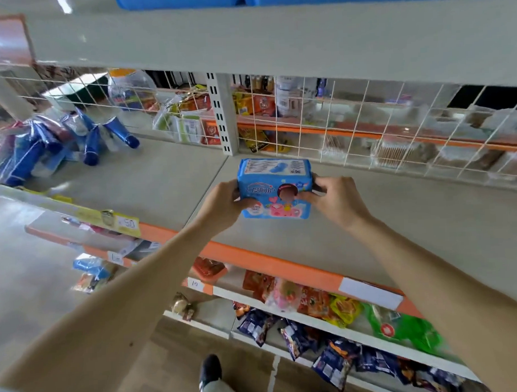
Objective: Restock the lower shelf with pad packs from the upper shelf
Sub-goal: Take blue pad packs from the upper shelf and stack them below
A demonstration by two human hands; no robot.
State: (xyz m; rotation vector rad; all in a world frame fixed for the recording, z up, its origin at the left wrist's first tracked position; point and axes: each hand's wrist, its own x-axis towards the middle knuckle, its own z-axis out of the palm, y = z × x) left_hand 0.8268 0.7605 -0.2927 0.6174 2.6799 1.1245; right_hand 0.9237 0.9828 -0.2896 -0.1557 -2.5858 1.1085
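Note:
A blue and pink pad pack (275, 180) is held upright over the grey lower shelf (398, 220), near its middle. My left hand (222, 207) grips the pack's left end and my right hand (336, 200) grips its right end, thumbs on the front face. Whether the pack's base touches the shelf board is not clear. The shelf board around the pack is bare. The upper shelf (246, 38) runs across the top of the view, with blue bins (186, 0) at its top edge.
A white wire grid (351, 128) backs the shelf, with goods behind it. Blue tubes and packets (44, 144) lie heaped at the shelf's left end. An orange front rail (268, 263) edges the shelf. Snack packets (314, 326) fill the shelves below. My shoe (210, 370) stands on the floor.

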